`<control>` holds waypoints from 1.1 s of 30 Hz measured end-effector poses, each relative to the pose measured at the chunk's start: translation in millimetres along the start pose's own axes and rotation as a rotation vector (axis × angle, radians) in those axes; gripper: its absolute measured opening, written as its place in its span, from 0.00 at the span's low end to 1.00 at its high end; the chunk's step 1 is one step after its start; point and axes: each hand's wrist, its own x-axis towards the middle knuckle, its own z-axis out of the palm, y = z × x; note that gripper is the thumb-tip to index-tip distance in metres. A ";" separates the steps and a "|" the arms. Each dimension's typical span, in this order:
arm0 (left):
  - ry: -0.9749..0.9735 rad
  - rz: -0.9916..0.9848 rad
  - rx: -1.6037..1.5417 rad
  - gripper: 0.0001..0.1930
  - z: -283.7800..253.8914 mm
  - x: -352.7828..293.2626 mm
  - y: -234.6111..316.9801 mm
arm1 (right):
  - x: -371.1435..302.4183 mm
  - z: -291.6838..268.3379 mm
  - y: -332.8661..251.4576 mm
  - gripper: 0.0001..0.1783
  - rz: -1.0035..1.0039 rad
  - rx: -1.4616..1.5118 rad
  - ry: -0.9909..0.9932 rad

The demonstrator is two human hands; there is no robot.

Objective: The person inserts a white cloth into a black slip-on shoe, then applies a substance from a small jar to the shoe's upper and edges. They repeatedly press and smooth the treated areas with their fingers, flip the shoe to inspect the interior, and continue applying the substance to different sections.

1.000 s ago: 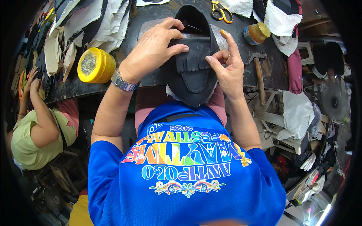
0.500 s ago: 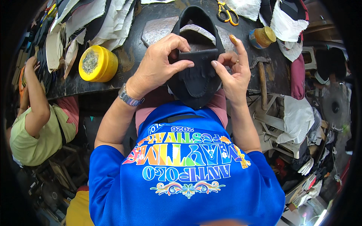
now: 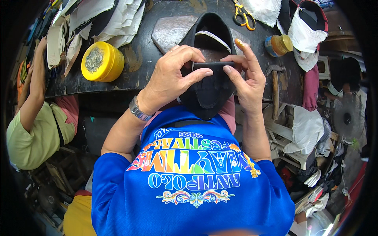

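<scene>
A black shoe upper (image 3: 206, 96) lies at the table's near edge, its rounded toe toward me and its open collar toward the far side. My left hand (image 3: 173, 74) is closed on the left end of a straight folded edge across its middle, thumb below and fingers above. At the right end of that same edge, my right hand (image 3: 248, 78) pinches it between thumb and a finger. The right index finger is raised, with a yellowish-brown smear on its tip. Behind the upper lies a flat grey slab (image 3: 169, 31), partly covered by it.
A yellow tub (image 3: 112, 63) stands left on the black table (image 3: 138, 84), near fabric pieces (image 3: 122, 23). To the right are orange-handled scissors (image 3: 244, 17), a small jar (image 3: 278, 44) and a hammer (image 3: 275, 92). A person in a light green shirt (image 3: 37, 133) works at far left.
My right hand's fingers have come in to pinch the folded edge. The view has shifted slightly, and the other person's arm has moved.
</scene>
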 end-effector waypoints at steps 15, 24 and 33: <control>0.080 -0.055 -0.024 0.11 6.3 -1.9 1.3 | 4.3 -3.1 5.1 0.41 0.055 0.142 -0.018; -0.029 -0.012 0.285 0.14 0.7 7.8 11.5 | 11.1 0.2 -4.6 0.42 0.082 -0.067 -0.079; -0.049 -0.063 0.327 0.18 0.3 1.5 14.2 | 17.5 -0.1 -5.2 0.43 0.079 -0.055 -0.159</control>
